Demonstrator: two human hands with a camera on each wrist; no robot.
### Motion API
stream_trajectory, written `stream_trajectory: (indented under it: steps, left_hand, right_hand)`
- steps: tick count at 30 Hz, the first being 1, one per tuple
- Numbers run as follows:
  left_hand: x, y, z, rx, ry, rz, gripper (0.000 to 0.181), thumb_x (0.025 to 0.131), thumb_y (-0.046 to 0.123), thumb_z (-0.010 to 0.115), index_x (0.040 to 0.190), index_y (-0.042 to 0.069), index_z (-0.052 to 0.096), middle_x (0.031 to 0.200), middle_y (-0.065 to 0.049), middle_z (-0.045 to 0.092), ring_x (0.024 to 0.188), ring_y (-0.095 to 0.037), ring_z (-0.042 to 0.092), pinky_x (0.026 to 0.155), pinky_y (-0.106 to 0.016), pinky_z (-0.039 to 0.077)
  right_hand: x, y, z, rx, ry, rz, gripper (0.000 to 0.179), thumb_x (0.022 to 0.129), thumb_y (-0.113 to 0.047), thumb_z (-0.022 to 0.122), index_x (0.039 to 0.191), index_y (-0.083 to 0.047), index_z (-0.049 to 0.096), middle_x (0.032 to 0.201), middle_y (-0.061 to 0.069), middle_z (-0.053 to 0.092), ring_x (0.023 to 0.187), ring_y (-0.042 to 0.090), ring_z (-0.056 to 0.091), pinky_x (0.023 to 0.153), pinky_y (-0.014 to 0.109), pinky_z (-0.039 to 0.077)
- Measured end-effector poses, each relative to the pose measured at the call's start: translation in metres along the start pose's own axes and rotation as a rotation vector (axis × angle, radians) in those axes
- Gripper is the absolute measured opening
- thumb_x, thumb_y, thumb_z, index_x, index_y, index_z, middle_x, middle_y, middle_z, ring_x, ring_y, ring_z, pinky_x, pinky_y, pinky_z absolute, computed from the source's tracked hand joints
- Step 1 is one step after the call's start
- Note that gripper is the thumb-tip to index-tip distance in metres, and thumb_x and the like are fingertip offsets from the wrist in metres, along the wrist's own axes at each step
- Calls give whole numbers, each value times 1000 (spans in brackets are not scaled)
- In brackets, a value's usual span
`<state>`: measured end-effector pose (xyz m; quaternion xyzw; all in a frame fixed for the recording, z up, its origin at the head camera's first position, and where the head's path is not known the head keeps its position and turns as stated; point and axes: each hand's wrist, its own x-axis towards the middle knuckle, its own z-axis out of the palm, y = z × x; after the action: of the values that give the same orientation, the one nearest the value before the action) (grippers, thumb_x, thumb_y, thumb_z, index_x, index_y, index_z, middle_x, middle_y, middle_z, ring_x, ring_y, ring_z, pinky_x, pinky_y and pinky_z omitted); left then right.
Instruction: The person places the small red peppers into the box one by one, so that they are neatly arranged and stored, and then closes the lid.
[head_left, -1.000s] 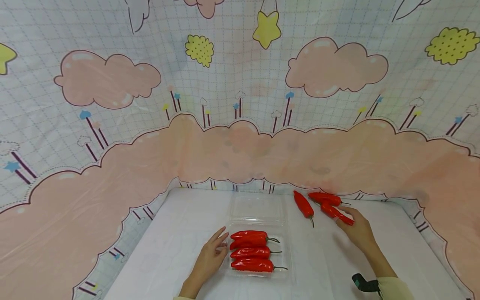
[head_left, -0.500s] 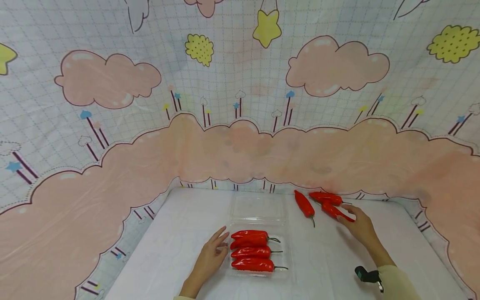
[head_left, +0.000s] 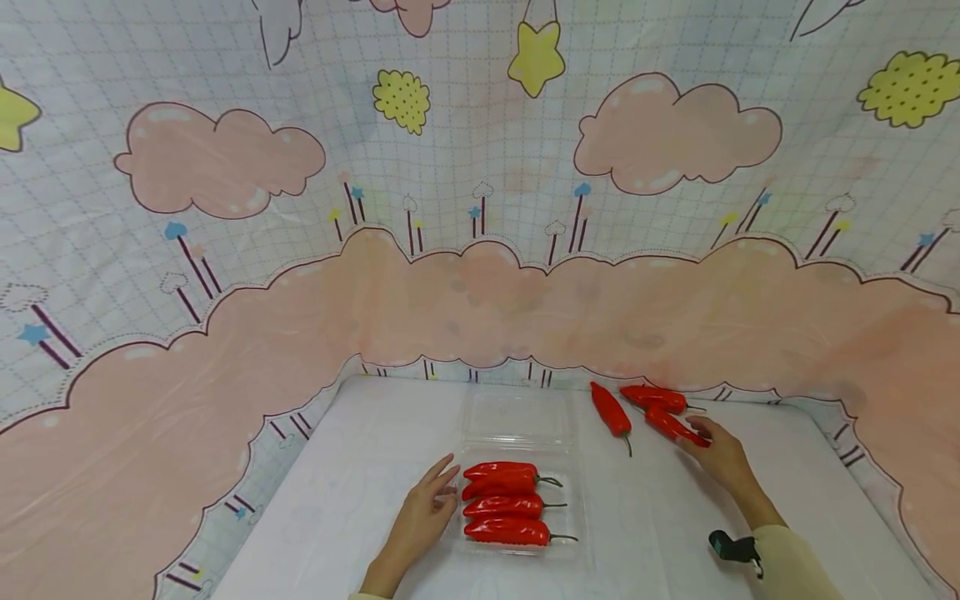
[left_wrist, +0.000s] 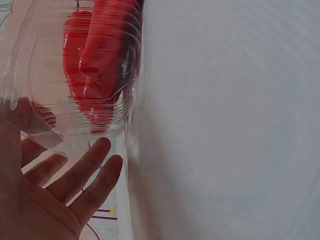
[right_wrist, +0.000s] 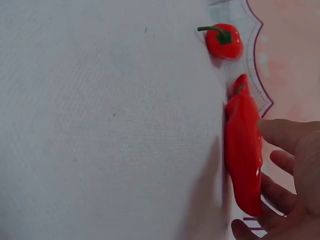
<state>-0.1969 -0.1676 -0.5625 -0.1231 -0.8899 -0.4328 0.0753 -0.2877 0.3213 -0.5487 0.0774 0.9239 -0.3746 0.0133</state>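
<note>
A clear plastic clamshell box lies with its lid folded back, and several red chili peppers are side by side in it. My left hand is at the box's left side with fingers spread, fingertips right at its wall. To the right of the box, my right hand grips the near end of a red chili pepper lying on the table. In the right wrist view, the fingers lie along that pepper's side.
Two other red chili peppers lie at the back: one pepper just behind the gripped one, another pepper to its left. A patterned cloth rises behind the white table. A black device sits by the right sleeve.
My right hand's fingers have shifted slightly around the pepper's near end, while that pepper has barely moved. My left hand and the box look the same.
</note>
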Motion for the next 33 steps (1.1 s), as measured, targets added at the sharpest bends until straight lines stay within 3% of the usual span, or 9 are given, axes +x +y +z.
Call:
stream_trajectory:
  steps: [15, 21, 33]
  left_hand:
    - [0, 2, -1, -1, 9, 1, 45, 90, 2, 60, 135, -1, 57, 152, -10, 46, 102, -22, 70, 81, -23, 59]
    - [1, 2, 0, 4, -1, -6, 45, 90, 2, 60, 136, 0, 57, 151, -10, 47, 103, -23, 69, 82, -26, 60]
    - [2, 3, 0, 1, 2, -6, 46, 90, 2, 61, 136, 0, 56, 152, -9, 46, 104, -23, 69, 81, -24, 59]
  right_hand:
    - [9, 5, 2, -38, -8, 26, 63, 92, -25, 66, 143, 2, 39, 139, 33, 45, 122, 48, 44, 103, 63, 43]
    - [12, 12, 5, -17, -22, 69, 62, 92, -27, 65, 143, 0, 41, 140, 32, 45, 123, 48, 43, 102, 64, 42]
    - [10, 16, 4, -47, 8, 29, 57, 93, -23, 64, 139, 4, 44, 136, 34, 47, 119, 49, 44, 103, 65, 41]
